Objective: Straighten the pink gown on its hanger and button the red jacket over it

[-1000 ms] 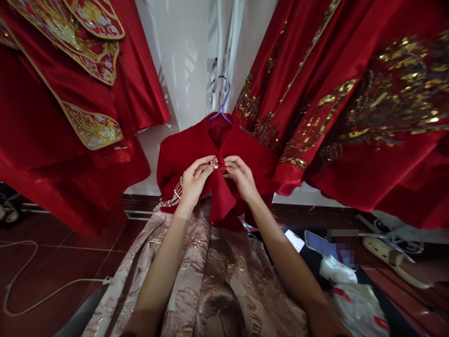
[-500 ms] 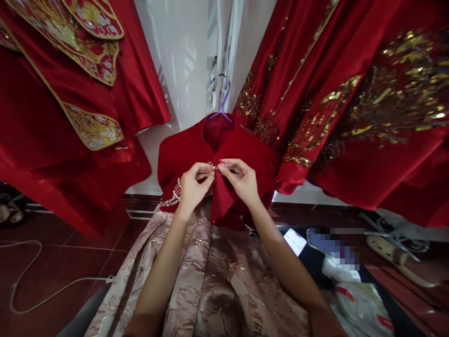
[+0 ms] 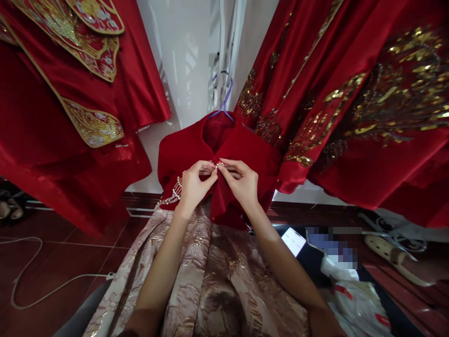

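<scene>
A red jacket (image 3: 184, 145) hangs on a purple hanger (image 3: 223, 105) straight ahead, its collar spread open above the front closure. At that closure is a small beaded button fastening (image 3: 219, 164). My left hand (image 3: 198, 182) pinches the fastening's left part between thumb and fingertips. From the other side my right hand (image 3: 242, 182) pinches its right part, the fingertips of both hands nearly touching. Whether the two parts are joined is hidden by my fingers. Strings of pale beads (image 3: 174, 193) hang by the jacket's left side. Below it lies shiny pinkish patterned fabric (image 3: 189, 262).
Red garments with gold embroidery (image 3: 94, 124) hang at left, and a sequinned red garment (image 3: 386, 93) at right. A lit phone (image 3: 293, 241), a plastic-wrapped bundle (image 3: 361, 304) and a beige clog (image 3: 393, 257) are lower right. A white cable (image 3: 42, 299) runs across the floor.
Both hands stay at the fastening. My left fingertips have shifted slightly right, closer to the right ones, so less of the beads shows. The view has moved very slightly.
</scene>
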The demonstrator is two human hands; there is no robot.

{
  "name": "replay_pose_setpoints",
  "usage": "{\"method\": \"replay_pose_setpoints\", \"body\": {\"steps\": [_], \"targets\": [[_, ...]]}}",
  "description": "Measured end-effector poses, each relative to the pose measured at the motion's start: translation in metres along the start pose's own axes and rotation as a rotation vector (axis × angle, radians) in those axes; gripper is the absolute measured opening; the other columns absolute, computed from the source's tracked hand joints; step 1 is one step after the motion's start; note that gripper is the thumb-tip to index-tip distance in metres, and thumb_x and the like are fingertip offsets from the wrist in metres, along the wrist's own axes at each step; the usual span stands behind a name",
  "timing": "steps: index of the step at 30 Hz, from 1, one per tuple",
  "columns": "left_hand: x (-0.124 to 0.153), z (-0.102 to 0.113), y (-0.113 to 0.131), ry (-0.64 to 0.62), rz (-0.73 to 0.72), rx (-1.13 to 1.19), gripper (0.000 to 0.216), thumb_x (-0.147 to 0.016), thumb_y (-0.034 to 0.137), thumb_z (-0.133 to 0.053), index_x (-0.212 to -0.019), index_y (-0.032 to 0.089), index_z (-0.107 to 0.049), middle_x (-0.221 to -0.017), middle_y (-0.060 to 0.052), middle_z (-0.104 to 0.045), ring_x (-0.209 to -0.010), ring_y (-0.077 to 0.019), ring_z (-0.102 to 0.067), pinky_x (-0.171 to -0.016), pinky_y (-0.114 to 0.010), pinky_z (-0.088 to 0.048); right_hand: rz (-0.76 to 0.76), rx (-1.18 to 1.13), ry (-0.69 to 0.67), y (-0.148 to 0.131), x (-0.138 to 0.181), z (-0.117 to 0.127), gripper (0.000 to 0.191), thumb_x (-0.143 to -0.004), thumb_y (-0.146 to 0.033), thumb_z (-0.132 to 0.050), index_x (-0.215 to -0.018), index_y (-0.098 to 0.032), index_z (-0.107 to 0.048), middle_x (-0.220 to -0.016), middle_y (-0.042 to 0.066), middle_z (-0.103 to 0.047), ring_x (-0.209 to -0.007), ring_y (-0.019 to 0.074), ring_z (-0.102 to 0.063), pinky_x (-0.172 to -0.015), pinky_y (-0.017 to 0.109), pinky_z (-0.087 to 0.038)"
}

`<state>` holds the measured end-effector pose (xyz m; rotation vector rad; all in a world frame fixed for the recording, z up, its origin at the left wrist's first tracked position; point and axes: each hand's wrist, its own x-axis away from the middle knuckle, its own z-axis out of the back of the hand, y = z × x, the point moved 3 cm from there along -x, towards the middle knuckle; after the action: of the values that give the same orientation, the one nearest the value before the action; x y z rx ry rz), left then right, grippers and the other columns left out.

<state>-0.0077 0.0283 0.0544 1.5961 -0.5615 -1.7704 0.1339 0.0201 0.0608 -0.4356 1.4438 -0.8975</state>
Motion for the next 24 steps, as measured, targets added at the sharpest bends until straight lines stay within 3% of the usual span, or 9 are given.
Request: {"method": "replay_pose_setpoints", "body": {"steps": [15,19,24], "targets": [[-0.004,0.004,0.010,-0.043,-0.121,-0.221,0.010,-0.082,0.022,-0.058,-0.090,0.019,-0.064,-0.092,-0.004,-0.069,-0.082,-0.0150,-0.066,-0.080,-0.031,-0.054,0.004,-0.033,-0.108,-0.001,-0.004,-0.002,0.035,-0.078,-0.032,-0.063,-0.112,-0.024,-0.065,-0.102,0.004,-0.061,-0.088,0.0148,-0.064,-0.082,0.033,-0.058],[0.000,-0.004,0.001,-0.035,-0.049,-0.089,0.011,-0.082,0.020,-0.057,-0.092,0.019,-0.062,-0.093,-0.005,-0.068,-0.081,-0.0146,-0.066,-0.079,-0.031,-0.055,0.005,0.045,-0.107,0.001,-0.005,-0.007,0.036,-0.079,-0.026,-0.059,-0.114,-0.022,-0.059,-0.105,0.006,-0.059,-0.092,0.0165,-0.062,-0.081,0.033,-0.056],[0.008,-0.011,-0.014,-0.075,0.083,0.175,0.020,-0.083,0.014,-0.052,-0.101,0.019,-0.055,-0.102,-0.007,-0.066,-0.094,-0.0149,-0.064,-0.088,-0.035,-0.052,-0.033,0.105,-0.221,0.013,0.010,-0.003,0.063,-0.073,-0.021,-0.063,-0.130,-0.022,-0.038,-0.111,0.008,-0.058,-0.089,0.0174,-0.062,-0.083,0.035,-0.052]]}}
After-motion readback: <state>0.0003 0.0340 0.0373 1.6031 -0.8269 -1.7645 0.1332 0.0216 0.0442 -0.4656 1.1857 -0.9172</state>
